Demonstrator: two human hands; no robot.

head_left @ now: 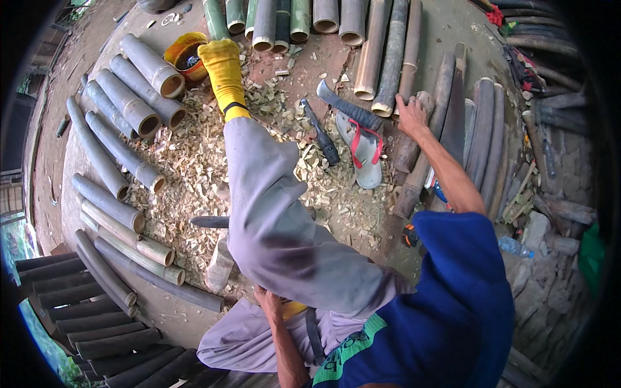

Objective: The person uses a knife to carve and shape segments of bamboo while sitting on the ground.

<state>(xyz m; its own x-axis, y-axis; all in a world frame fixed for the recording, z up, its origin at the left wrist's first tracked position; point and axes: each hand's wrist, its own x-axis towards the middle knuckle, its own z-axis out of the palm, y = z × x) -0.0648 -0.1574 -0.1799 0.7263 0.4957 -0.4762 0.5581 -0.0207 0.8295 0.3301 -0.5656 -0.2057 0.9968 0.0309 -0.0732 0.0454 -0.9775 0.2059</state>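
My right hand [412, 116] reaches to the near end of a slim bamboo pole [410, 55], its fingers curled against it. Just left of that hand lies a curved-blade knife [339, 102] with a dark wrapped handle, partly over a grey flip-flop [369, 169] with red straps. A black-handled tool [326, 145] rests farther left on the shavings. My left hand [268, 304] is low by my bent leg, close to the trousers; its fingers are partly hidden, so whether it holds anything cannot be told. A wooden block [220, 266] stands near it, beside my leg.
My outstretched leg with a yellow sock [223, 71] crosses the wood chips [187, 161]. Cut bamboo tubes [132, 107] ring the ground left and ahead, with more poles [485, 123] at right. An orange-yellow container [184, 55] sits by the foot. A plastic bottle [515, 247] lies right.
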